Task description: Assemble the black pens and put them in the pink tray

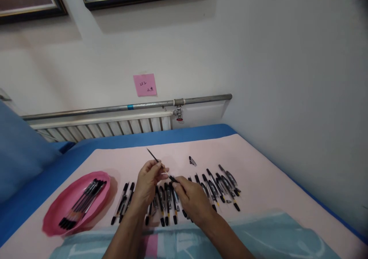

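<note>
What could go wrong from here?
The left hand grips a thin dark rod, which might slip and drop among the pens. The right hand, holding a small black piece above that crowded row, could brush some out of place. The small loose parts beyond the hands might get knocked and lost.

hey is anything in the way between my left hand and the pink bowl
A few pens with black ends lie flat between your left hand and the pink bowl. The hand looks higher than they lie, so the way over them seems open.
</note>
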### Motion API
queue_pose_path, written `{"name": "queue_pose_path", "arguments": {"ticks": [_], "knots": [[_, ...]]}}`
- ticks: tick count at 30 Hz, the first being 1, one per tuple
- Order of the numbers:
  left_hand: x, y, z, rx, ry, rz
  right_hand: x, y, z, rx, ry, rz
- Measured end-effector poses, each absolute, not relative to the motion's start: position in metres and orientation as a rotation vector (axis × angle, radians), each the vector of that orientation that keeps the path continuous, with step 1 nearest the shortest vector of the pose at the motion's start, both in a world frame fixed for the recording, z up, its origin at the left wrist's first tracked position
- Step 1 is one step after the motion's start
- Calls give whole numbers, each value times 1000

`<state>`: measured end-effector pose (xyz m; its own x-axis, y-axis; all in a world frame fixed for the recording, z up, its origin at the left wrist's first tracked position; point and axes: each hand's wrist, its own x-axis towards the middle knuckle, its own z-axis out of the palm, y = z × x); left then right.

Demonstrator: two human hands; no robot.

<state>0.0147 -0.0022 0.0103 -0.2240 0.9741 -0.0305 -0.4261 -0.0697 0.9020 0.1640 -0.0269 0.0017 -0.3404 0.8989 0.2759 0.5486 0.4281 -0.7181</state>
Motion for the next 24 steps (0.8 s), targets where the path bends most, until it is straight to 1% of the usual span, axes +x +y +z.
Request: {"name": "queue_pose_path", "arguments": {"ticks": [4, 15, 24], "knots": [[22, -5, 8, 836, 1020, 1438, 165, -26, 2, -1245, -2012, 666], [24, -9, 10, 833, 1060, 1382, 167, -22, -5, -1313, -2012, 568], [27, -9, 8, 809, 1102, 1392, 167, -23, -4, -1339, -2104, 336]]}}
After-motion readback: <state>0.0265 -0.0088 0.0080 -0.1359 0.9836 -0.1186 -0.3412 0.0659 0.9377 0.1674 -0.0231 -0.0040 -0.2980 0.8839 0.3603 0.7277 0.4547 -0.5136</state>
